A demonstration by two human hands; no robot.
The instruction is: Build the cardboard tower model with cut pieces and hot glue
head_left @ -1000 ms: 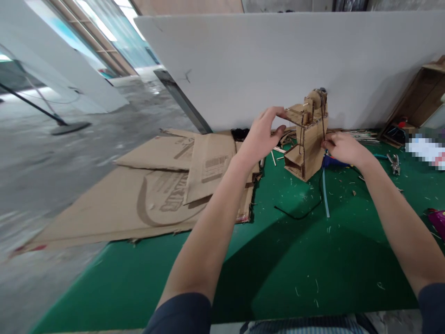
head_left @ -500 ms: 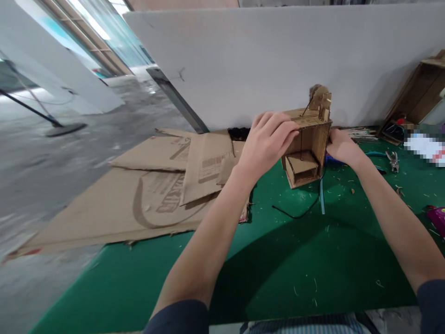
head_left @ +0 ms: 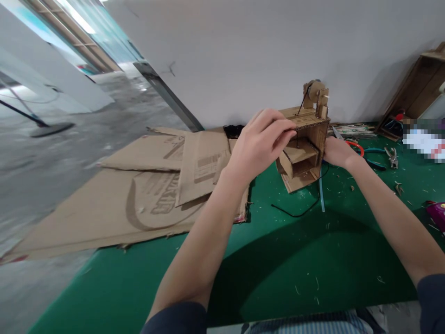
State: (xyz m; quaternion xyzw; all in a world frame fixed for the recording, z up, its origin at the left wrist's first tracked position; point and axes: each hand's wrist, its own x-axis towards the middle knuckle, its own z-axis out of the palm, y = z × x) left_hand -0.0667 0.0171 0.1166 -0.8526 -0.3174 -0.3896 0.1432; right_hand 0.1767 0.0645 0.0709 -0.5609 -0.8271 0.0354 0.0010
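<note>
A cardboard lift model (head_left: 308, 119) stands upright on the green table, with a cardboard wheel (head_left: 315, 90) mounted on top. Inside its frame, a small cardboard box (head_left: 302, 152) hangs from a dark string, raised above the base. My left hand (head_left: 262, 141) is closed at the model's upper left edge, thumb and fingers pinching the top panel. Against the right side wall is my right hand (head_left: 335, 150), its fingers hidden behind the model. A black cord (head_left: 295, 215) and a thin pale-blue strip (head_left: 321, 195) trail onto the table below.
Flat cardboard sheets (head_left: 149, 195) cover the table's left part. To the right lie orange-handled scissors (head_left: 356, 147), pliers (head_left: 392, 157) and a purple object (head_left: 437, 215). A cardboard box (head_left: 410, 88) stands at the far right. A white panel (head_left: 243, 60) rises behind the table.
The small box has risen inside the frame, from near the base to mid-height. My right hand has shifted slightly, and the scissors now show beside it. My left hand keeps its place on the model.
</note>
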